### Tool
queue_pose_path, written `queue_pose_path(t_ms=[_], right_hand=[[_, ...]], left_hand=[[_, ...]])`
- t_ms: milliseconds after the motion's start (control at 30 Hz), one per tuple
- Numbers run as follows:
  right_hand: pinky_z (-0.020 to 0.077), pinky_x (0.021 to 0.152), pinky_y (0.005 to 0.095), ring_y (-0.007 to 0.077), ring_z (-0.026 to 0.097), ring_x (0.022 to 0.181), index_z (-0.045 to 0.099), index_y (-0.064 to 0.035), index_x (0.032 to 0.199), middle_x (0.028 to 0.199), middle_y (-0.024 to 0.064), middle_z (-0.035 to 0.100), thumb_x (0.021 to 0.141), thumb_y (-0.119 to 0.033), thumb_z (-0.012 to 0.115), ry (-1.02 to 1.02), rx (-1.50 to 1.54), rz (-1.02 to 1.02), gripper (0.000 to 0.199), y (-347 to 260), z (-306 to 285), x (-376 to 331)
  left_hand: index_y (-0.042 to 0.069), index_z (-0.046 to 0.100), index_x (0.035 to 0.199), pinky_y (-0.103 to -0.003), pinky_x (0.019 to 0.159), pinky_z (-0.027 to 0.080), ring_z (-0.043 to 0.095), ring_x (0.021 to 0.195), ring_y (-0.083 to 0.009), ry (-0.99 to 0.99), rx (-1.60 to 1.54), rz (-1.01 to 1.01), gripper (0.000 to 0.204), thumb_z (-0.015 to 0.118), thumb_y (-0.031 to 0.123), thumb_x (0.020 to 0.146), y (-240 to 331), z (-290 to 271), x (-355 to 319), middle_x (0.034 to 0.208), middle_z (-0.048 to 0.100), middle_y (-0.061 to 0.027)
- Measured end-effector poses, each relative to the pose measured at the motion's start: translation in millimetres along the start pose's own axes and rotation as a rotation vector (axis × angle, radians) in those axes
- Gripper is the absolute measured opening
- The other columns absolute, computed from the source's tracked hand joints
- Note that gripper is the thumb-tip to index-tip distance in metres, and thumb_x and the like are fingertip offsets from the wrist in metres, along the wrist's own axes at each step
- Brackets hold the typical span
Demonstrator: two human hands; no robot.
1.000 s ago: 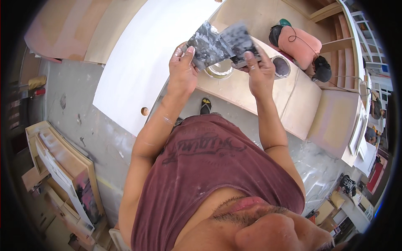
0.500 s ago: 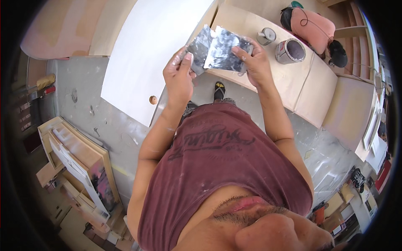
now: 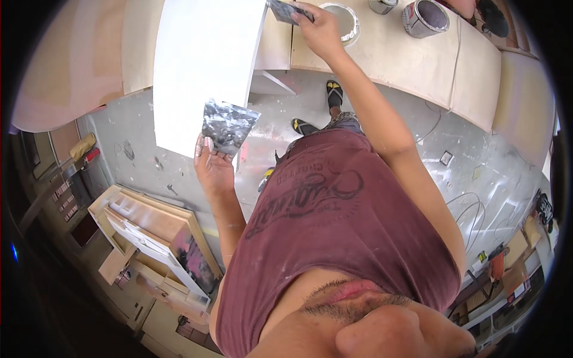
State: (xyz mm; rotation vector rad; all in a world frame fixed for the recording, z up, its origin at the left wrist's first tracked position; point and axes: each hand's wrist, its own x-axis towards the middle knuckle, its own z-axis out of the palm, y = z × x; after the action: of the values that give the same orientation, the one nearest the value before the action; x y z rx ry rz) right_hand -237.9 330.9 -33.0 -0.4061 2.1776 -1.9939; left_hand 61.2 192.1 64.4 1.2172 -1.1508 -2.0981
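Note:
My left hand (image 3: 213, 164) is raised at chest height and holds a flat metal scraper plate (image 3: 227, 125) smeared with grey and white putty, in front of the white painted board (image 3: 206, 65). My right hand (image 3: 319, 30) reaches far out over the wooden bench and grips a second smeared scraper (image 3: 286, 10) just left of an open tub of white putty (image 3: 343, 18). Both arms are speckled with white.
A paint can (image 3: 425, 16) and a smaller can (image 3: 381, 5) stand on the plywood bench top (image 3: 430, 65). My sandalled feet (image 3: 334, 93) stand on the grey concrete floor. Stacked wooden frames and panels (image 3: 155, 232) lie at the left. Cables run over the floor at right.
The two scrapers were held together in front of me; now my right hand has carried one out to the putty tub while my left has dropped toward my chest with the other.

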Motion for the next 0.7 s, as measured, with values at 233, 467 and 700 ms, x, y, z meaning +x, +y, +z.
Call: queue_pose_path(t_ms=[233,467,700], right_hand=[[0.0460,0.061,0.0291,0.0185,0.056,0.062,0.068,-0.0061,0.112,0.078,0.0110,0.067,0.089,-0.010,0.058,0.065,-0.113,-0.050,0.026,-2.9,39.7,-46.7],[0.0451,0.058,0.0273,0.0120,0.049,0.056,0.067,-0.0061,0.113,0.072,0.0152,0.062,0.090,-0.012,0.057,0.001,0.027,0.062,0.026,-5.4,33.8,-92.0],[0.0485,0.086,0.0292,0.0212,0.066,0.096,0.063,0.0032,0.113,0.102,0.0162,0.070,0.088,0.001,0.051,0.120,0.160,-0.118,0.028,19.4,6.8,29.4]], left_hand=[[0.005,0.052,0.122,-0.027,0.064,0.049,0.062,0.089,-0.0154,0.030,0.049,-0.025,0.030,0.052,0.018,0.095,6.5,-19.6,-4.6,0.105,0.064,-0.0063],[0.000,0.048,0.125,-0.035,0.075,0.055,0.064,0.096,-0.0221,-0.057,-0.030,-0.003,0.035,0.052,0.012,0.093,5.4,-23.9,-3.4,0.115,0.061,-0.0137],[0.004,0.051,0.123,-0.031,0.069,0.051,0.062,0.089,-0.0174,0.028,0.049,0.008,0.031,0.049,0.019,0.095,5.7,-17.1,-2.5,0.108,0.064,-0.0081]])
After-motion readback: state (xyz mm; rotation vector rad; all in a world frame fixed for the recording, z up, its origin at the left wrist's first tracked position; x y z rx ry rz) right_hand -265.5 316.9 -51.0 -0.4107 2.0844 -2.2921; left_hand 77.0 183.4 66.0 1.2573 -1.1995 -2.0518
